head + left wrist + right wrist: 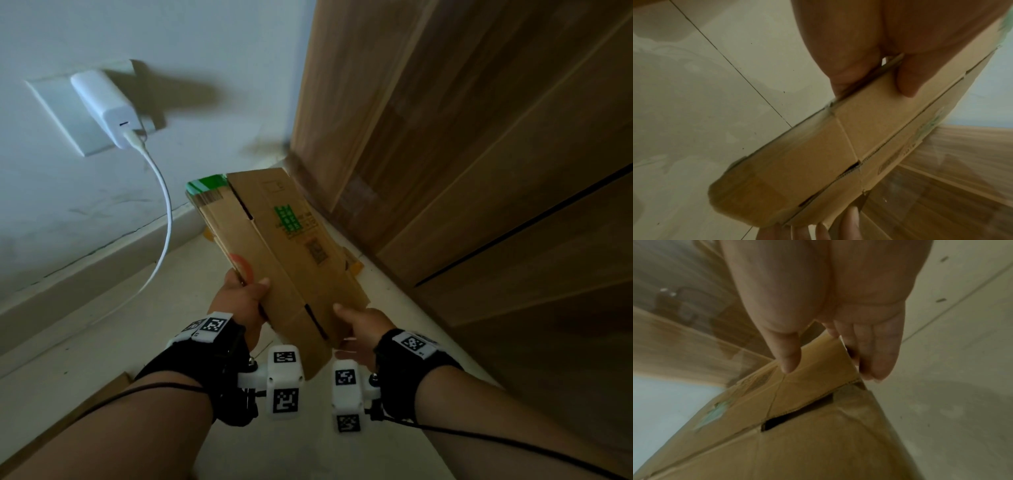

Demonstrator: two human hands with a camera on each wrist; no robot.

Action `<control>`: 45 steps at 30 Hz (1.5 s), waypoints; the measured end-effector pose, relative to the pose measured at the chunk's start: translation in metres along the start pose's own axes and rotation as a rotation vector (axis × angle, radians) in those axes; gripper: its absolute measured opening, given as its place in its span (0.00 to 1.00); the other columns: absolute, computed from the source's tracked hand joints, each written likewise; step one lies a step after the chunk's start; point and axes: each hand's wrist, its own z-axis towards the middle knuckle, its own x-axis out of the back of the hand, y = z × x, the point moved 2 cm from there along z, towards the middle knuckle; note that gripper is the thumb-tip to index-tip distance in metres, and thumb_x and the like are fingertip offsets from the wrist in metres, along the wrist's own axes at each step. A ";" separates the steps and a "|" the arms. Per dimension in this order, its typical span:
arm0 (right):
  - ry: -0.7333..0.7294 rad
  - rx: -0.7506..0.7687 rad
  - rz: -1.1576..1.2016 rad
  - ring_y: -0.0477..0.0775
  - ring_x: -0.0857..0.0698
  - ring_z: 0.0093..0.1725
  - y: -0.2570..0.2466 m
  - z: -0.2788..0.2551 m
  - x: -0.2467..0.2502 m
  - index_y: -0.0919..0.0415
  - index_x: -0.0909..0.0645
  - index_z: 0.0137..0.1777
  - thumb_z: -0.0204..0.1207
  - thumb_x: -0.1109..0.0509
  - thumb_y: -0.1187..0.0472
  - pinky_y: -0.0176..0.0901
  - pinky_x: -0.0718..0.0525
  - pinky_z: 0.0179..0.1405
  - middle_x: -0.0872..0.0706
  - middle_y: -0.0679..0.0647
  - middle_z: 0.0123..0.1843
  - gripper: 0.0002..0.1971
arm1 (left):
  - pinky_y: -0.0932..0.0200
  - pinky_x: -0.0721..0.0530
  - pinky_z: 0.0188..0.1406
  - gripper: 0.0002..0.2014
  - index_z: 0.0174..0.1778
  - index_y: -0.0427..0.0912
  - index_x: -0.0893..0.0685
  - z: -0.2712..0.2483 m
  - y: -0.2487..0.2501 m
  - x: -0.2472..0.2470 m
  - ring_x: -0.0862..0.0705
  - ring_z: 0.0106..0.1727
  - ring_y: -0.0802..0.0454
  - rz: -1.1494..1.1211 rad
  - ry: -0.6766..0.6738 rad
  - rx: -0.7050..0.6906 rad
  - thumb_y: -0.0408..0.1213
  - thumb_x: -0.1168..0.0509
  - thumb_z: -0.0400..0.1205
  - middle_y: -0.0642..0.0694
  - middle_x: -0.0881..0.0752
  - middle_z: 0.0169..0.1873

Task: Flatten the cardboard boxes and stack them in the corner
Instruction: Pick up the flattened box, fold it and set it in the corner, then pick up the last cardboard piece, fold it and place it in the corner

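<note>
A flattened brown cardboard box (pixel 274 246) with green print and green tape at its far end hangs tilted above the pale floor, pointing toward the corner between wall and wooden door. My left hand (pixel 245 291) pinches its left edge, thumb on top and fingers beneath. My right hand (pixel 352 325) pinches the near right corner the same way. The left wrist view shows the cardboard (pixel 818 154) with my left thumb (pixel 906 78) pressed on it. In the right wrist view my right thumb (pixel 789 356) lies on the cardboard (pixel 797 426), fingers under its edge.
A white charger (pixel 106 106) sits in a wall socket, its white cable (pixel 164 219) hanging to the floor left of the box. A wooden door (pixel 479 154) stands at the right. Another cardboard piece (pixel 68 421) lies on the floor at the near left. Small cardboard bits (pixel 354 265) show under the box.
</note>
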 end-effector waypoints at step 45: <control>0.234 0.193 -0.208 0.63 0.22 0.68 -0.024 0.050 -0.010 0.56 0.36 0.79 0.74 0.29 0.61 0.48 0.22 0.60 0.25 0.61 0.75 0.34 | 0.43 0.26 0.73 0.23 0.70 0.45 0.22 0.024 -0.003 0.068 0.24 0.71 0.40 0.722 0.143 0.055 0.40 0.31 0.77 0.40 0.23 0.72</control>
